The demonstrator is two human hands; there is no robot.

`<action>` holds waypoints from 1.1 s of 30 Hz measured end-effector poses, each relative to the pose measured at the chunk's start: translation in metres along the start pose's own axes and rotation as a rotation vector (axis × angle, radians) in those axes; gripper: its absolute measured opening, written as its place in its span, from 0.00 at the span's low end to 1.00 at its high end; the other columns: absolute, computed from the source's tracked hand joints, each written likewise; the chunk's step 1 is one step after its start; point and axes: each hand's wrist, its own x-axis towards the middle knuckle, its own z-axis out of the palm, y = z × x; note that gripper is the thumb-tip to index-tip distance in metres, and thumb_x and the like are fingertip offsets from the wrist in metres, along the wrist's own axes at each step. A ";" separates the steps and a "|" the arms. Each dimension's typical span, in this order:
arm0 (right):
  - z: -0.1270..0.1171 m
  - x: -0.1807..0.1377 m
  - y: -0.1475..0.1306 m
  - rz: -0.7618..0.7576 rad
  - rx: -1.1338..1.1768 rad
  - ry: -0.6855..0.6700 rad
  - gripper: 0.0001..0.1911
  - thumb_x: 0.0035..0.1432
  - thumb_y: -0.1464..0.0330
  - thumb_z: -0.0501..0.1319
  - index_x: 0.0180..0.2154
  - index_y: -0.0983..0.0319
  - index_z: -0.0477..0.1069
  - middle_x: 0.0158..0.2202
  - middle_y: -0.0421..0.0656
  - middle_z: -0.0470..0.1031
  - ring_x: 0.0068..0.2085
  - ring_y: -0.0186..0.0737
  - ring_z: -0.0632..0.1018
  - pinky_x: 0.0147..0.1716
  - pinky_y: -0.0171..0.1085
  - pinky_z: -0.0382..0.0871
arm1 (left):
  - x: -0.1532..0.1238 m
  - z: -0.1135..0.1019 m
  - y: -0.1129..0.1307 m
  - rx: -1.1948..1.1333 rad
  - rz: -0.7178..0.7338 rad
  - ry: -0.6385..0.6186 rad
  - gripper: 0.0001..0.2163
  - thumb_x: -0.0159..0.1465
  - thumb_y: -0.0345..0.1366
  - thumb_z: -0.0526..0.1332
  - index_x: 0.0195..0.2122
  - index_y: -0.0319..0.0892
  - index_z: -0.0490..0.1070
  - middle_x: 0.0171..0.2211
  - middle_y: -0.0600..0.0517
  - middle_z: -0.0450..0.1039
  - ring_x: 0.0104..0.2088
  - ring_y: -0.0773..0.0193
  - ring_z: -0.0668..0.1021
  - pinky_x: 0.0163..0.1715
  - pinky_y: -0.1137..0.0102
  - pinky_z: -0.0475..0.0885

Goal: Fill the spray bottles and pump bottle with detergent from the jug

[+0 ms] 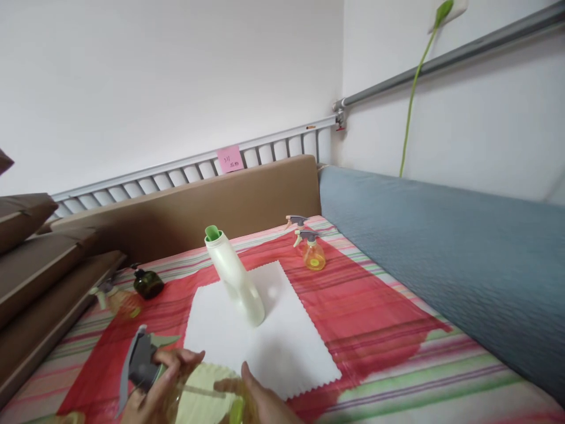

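Observation:
At the bottom of the head view I hold a spray bottle on its side. It has a translucent yellow ribbed body (203,391) and a grey trigger head (143,362) pointing left. My left hand (161,383) is closed around the neck end, close to the trigger. My right hand (260,397) grips the other end of the body, thumb on top. The lower parts of both hands are cut off by the frame. Just beyond them, a tall pale green bottle (236,280) with a green opening at its top stands on a white scallop-edged sheet (309,347).
Two more spray bottles are at the back right, the nearer one yellow (314,256). At left sit a dark green pump bottle (149,284) and an orange-tinted spray bottle (126,302). Brown cushions (39,259) border the left, a blue padded side (441,235) the right.

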 end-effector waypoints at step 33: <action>0.017 -0.024 -0.013 0.106 0.068 0.068 0.31 0.52 0.50 0.58 0.54 0.54 0.56 0.41 0.48 0.73 0.34 0.41 0.77 0.24 0.33 0.66 | 0.001 0.013 -0.014 -0.247 0.245 -0.136 0.07 0.58 0.38 0.59 0.26 0.41 0.67 0.25 0.53 0.70 0.30 0.62 0.75 0.38 0.64 0.68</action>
